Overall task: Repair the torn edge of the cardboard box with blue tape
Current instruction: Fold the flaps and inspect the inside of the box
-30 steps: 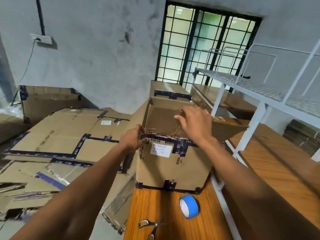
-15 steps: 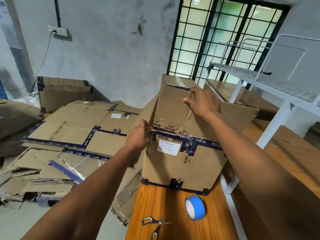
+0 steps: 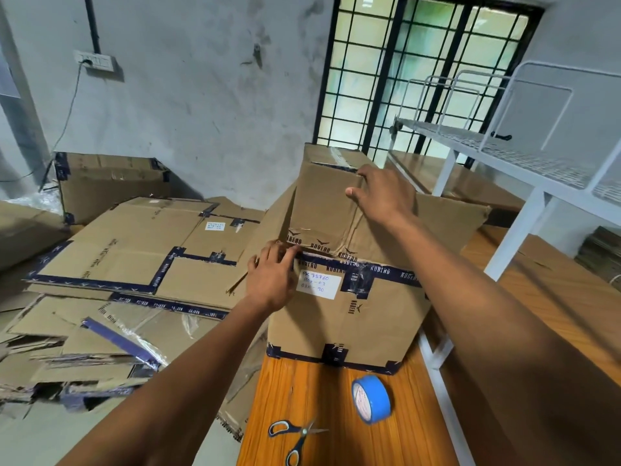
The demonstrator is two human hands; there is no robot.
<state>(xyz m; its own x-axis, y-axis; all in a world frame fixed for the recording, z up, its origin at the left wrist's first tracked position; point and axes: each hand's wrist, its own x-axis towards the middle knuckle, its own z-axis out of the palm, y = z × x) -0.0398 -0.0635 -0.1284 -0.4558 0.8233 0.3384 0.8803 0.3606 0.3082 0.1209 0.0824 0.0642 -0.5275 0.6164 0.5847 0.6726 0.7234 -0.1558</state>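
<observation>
Now the brown cardboard box (image 3: 353, 317) on the orange wooden table (image 3: 302, 391) has its near flap folded shut, open a second ago; the right hand (image 3: 379, 193) presses it with spread fingers, the left hand (image 3: 270, 280) pinches the torn corner. Untouched, the blue tape roll (image 3: 371, 399) stands beside blue-handled scissors (image 3: 295, 438).
</observation>
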